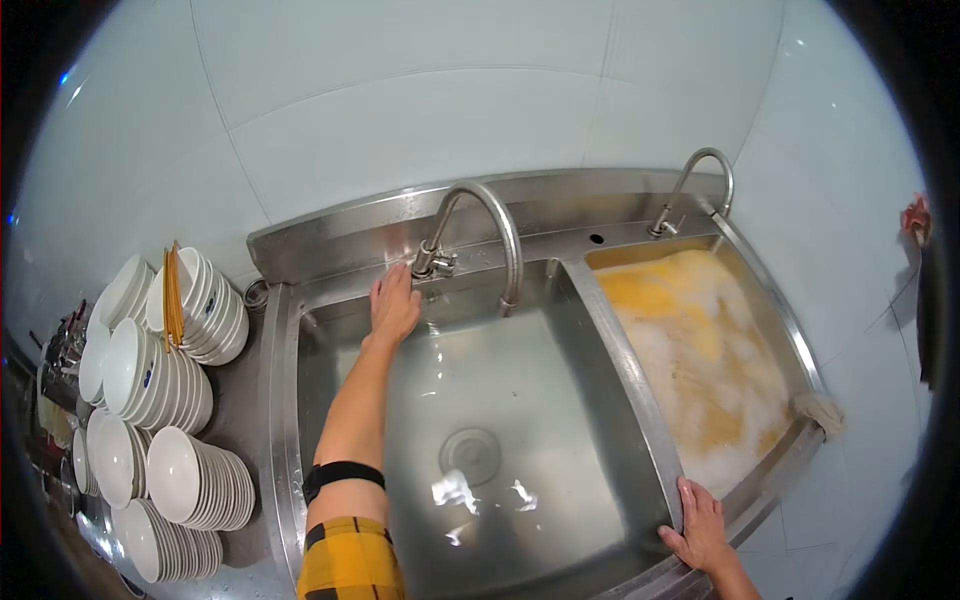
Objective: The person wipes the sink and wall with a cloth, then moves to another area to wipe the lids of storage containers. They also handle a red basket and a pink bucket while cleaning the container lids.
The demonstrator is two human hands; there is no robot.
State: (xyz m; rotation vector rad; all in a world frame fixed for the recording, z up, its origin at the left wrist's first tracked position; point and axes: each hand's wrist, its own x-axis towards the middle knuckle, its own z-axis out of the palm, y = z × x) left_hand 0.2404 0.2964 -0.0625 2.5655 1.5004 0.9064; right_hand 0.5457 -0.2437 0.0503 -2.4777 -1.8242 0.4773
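My left hand [395, 308] reaches across the sink basin to its back rim, fingers stretched out right beside the base of the faucet [432, 264]. The faucet's curved metal spout [507, 235] hangs over the basin. Under my left forearm, clear water fills the left basin [310, 400], and a round drain [470, 456] shows at its bottom. My right hand [703, 530] rests at the front end of the metal divider [628, 365] between the two basins, thumb apart from the fingers and holding nothing.
Yellowish, foamy water fills the right basin [800, 345], with a second faucet [690, 185] behind it. A pale cloth [820, 412] hangs on its right rim. Stacked white bowls [215, 318], chopsticks [173, 295] and small plates [205, 480] stand on the left counter.
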